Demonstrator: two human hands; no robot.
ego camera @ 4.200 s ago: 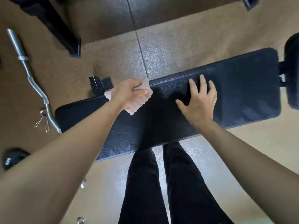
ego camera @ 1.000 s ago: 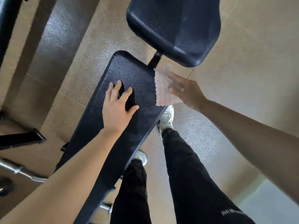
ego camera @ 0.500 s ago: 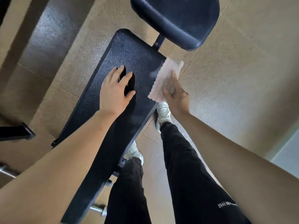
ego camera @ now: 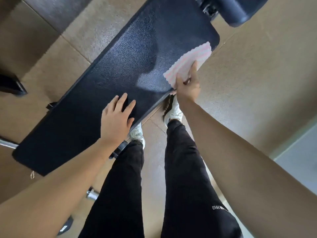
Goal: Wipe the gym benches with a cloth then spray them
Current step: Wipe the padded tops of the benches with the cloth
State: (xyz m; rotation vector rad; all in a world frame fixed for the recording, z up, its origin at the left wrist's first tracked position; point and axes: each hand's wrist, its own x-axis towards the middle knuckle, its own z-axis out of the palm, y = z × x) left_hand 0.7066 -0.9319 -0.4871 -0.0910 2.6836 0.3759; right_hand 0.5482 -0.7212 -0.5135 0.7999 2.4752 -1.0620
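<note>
A long black padded gym bench (ego camera: 120, 66) runs diagonally from lower left to upper right. A pink-and-white cloth (ego camera: 188, 60) with a scalloped edge lies flat on the bench's near right edge, close to its rounded corner. My right hand (ego camera: 187, 86) grips the cloth's lower end and presses it against the pad. My left hand (ego camera: 116, 117) rests flat on the pad near its front edge, fingers spread, holding nothing. No spray bottle is in view.
A second black pad (ego camera: 238, 9) joins the bench at the top right by a metal bracket. My legs in black trousers and white shoes (ego camera: 173, 110) stand by the bench's near side. A metal bar end (ego camera: 91, 194) lies on the tan floor.
Earlier the left hand held the cloth; now the right hand does. Over the last second the right hand brought the cloth from off the edge onto the pad.
</note>
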